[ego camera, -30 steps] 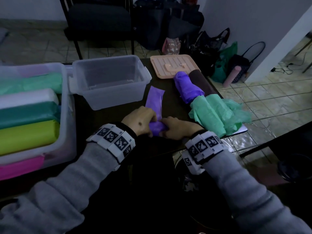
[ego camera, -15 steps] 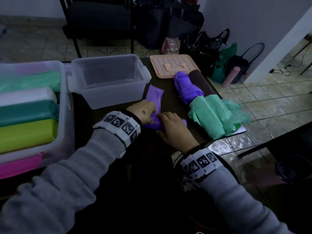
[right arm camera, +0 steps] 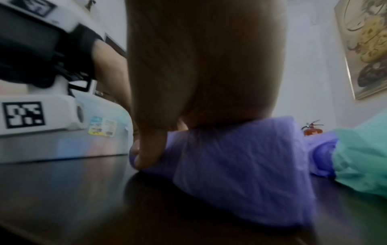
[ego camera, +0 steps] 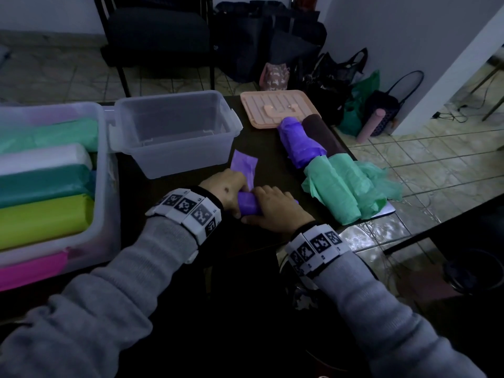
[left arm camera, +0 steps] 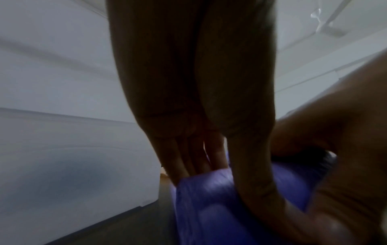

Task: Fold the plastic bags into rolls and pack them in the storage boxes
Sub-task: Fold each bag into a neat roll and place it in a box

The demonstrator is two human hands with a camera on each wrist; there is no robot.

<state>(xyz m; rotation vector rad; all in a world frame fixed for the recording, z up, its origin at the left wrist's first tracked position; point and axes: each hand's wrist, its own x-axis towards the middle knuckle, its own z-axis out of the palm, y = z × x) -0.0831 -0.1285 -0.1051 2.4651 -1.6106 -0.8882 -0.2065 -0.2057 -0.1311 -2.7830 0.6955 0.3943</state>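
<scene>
Head view shows me my left hand [ego camera: 227,190] and right hand [ego camera: 272,207] in a curled grip on the purple bag [ego camera: 246,205] on the worktop [ego camera: 267,159]; beyond the grip its flat tail could skew, I judge, loosening the roll.

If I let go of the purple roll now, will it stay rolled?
Probably not: the purple roll is thin, crinkled film that likely springs open, with an unrolled tail ahead. Likely very light; both hands pin it.
</scene>
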